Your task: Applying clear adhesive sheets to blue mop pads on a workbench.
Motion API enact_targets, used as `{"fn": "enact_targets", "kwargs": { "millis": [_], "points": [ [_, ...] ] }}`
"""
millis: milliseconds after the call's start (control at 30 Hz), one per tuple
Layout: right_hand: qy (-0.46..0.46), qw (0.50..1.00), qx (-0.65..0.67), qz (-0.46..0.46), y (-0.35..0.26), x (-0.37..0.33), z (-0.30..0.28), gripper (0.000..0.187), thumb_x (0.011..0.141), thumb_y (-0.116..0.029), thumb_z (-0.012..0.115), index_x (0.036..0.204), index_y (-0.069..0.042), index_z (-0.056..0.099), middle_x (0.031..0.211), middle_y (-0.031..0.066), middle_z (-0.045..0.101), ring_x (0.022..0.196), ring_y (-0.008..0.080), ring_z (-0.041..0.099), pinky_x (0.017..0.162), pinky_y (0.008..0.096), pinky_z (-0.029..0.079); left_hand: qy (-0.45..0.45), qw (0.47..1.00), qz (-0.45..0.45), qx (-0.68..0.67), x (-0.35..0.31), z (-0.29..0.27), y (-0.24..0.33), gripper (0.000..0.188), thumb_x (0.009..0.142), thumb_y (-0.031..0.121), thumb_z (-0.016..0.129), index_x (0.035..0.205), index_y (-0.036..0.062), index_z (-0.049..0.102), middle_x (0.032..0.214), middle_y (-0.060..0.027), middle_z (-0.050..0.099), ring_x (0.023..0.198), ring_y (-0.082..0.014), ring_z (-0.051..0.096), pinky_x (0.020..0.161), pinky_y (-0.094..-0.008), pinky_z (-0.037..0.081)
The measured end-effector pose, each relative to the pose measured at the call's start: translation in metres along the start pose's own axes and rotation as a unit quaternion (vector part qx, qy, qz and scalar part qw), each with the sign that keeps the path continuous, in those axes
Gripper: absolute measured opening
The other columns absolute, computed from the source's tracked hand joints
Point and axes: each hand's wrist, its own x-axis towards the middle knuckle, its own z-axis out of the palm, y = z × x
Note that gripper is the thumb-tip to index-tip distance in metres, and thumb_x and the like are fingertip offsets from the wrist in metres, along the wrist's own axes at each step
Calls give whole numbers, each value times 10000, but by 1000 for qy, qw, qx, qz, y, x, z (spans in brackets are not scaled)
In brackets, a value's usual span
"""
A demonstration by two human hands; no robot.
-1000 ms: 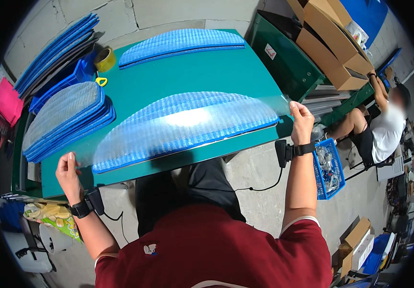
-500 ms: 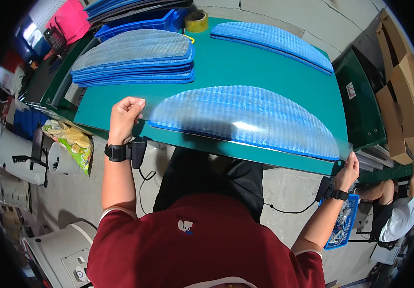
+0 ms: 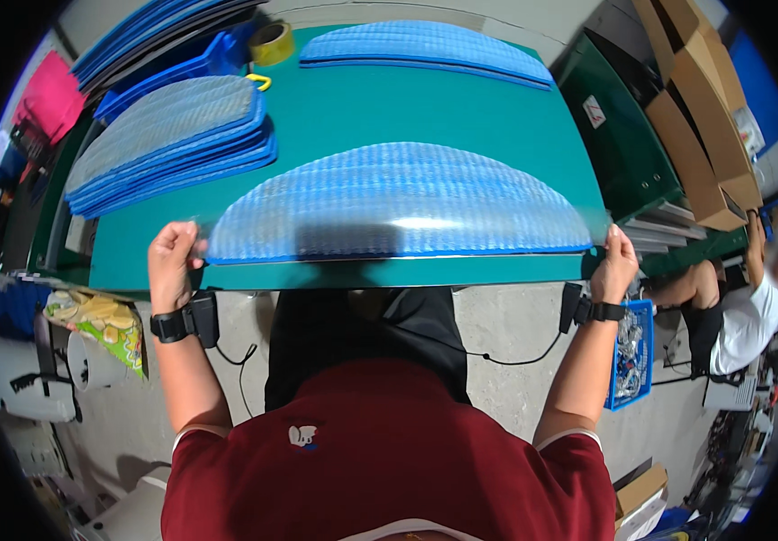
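A blue half-moon fabric pad (image 3: 389,173) lies near the front edge of the green table (image 3: 362,104), its straight side facing me. Stretched over its lower part is a wide clear plastic strip (image 3: 434,223), shiny where light hits it. At the pad's left corner my left hand (image 3: 173,257) pinches one end of this strip. My right hand (image 3: 616,261) grips the other end just past the right corner. Whether the strip touches the pad along its length, I cannot tell.
A stack of similar pads (image 3: 173,144) stands at the left, and more pads (image 3: 425,47) lie along the far edge. Behind the stack are a blue bin (image 3: 177,68) and a yellowish tape roll (image 3: 272,43). Cardboard boxes (image 3: 700,117) and a seated person (image 3: 750,325) are at the right.
The strip, slanting down to the right before, is now level over the pad's straight edge. The view has turned, and both hands stand at nearly the same height.
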Motion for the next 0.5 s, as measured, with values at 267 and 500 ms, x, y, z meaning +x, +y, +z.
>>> {"fn": "enact_targets", "kwargs": {
  "millis": [267,500],
  "points": [
    [0,1000,15,-1,-7,-7,7,191,795,-128,670,882,39,637,772,18,599,690,72,512,655,208,411,-21,1000,5,-6,9,-9,-14,127,862,185,587,796,81,556,721,28,547,589,-34,508,447,-155,370],
    [-13,1000,4,1,-11,-9,8,171,788,-117,673,859,35,637,746,7,590,665,62,504,636,196,400,-18,1000,-3,-15,7,-11,-22,118,871,171,572,794,83,556,717,33,558,580,-34,523,444,-156,369]
  ]
}}
